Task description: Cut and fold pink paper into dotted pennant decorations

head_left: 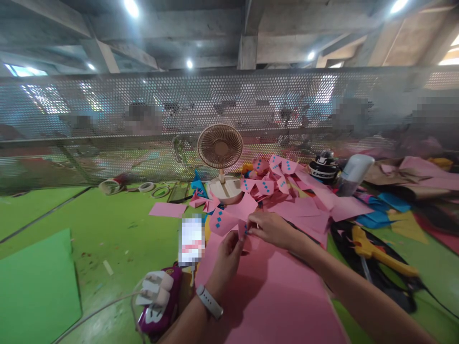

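Note:
Both hands meet over a large pink sheet [276, 296] at the middle of the table. My left hand [229, 253], with a watch on its wrist, pinches the lower edge of a folded pink paper piece [224, 220] that carries blue diamond shapes. From the right, my right hand [268, 229] has its thumb and fingers closed at the same piece's right part, close to a blue diamond. Fingers partly hide the spot where they grip. Just beyond lies a pile of pink cut paper pieces [265, 186], several with blue diamonds.
A small fan [220, 148] stands behind the hands. A phone [191, 239] and purple power strip [161, 301] lie left. A yellow glue gun [383, 255] rests right, near a black round container [323, 167]. Tape rolls [146, 187] and a green sheet [39, 286] are farther left.

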Available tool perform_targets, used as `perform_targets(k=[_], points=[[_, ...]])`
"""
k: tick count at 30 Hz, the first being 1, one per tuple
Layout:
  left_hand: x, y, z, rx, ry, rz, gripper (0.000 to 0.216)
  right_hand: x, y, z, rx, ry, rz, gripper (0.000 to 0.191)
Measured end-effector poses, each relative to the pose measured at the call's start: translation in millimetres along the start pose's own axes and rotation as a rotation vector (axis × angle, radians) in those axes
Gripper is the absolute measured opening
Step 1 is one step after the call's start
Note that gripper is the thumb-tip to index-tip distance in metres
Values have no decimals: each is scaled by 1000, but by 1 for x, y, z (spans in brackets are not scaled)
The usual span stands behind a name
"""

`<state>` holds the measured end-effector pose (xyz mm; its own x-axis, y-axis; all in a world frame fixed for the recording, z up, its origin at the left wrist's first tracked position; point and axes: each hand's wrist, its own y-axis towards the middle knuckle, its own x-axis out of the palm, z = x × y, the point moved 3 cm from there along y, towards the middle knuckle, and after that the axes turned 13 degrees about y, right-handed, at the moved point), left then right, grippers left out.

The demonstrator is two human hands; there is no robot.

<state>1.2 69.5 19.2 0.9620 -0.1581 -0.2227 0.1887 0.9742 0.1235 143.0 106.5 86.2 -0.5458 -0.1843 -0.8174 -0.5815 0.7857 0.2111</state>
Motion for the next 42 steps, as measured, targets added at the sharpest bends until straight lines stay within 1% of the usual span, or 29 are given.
perform_targets(k=[10, 12, 15, 17, 19, 22, 23, 27, 36, 42], points=[[-2, -1, 2, -14, -55, 51, 28, -3, 1, 3, -14, 152, 34, 7], [-2, -1, 1, -25, -88, 74, 29, -5, 1, 5, 9, 157, 98, 7], [-3, -1, -1, -50, -139, 110, 29, -9, 3, 9, 46, 149, 235, 9], [-3, 0, -1, -60, -152, 112, 30, -9, 4, 13, 49, 184, 272, 12], [-4, 0, -1, -60, -144, 106, 31, -6, 5, 15, 59, 247, 234, 17], [-5, 0, 1, -41, -112, 111, 32, 0, 6, 17, 72, 329, 106, 18], [-5, -1, 1, -34, -103, 117, 32, 1, 7, 17, 70, 338, 83, 18], [-5, -2, 3, -32, -96, 126, 34, 1, 7, 17, 54, 324, 107, 17], [-4, 1, -1, -49, -106, 137, 38, 0, 6, 14, 20, 338, 100, 18], [-4, 2, -4, -15, -88, 129, 36, -1, 5, 13, 16, 324, 89, 15]])
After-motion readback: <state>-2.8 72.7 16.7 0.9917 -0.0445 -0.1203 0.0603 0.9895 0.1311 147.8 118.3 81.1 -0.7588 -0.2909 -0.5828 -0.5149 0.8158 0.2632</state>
